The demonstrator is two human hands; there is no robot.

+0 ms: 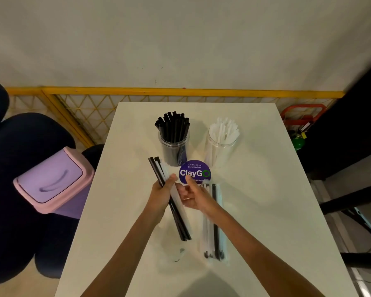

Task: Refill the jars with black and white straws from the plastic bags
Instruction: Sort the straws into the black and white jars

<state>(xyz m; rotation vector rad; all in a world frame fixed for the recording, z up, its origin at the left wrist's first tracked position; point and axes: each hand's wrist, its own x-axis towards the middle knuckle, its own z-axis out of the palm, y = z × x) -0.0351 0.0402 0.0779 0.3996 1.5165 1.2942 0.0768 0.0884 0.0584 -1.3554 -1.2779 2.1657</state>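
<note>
Presently, in the head view, the left hand [162, 195] is clamped round a mixed bundle [157, 171] of black and white straws, held above the surface [266, 211]. The right hand [194, 195] has its fingers curled at the bundle's white side, probably pinching a white straw [182, 210]; blur obscures the contact.

Procedure:
- Draw one colour out lengthwise.
- Grip the rest firmly so they do not fan.
- Drop black straws into the black jar [174, 146] and white into the white jar [221, 144].

A plastic bag [208, 228] of straws lies flat beside the right forearm.
</note>
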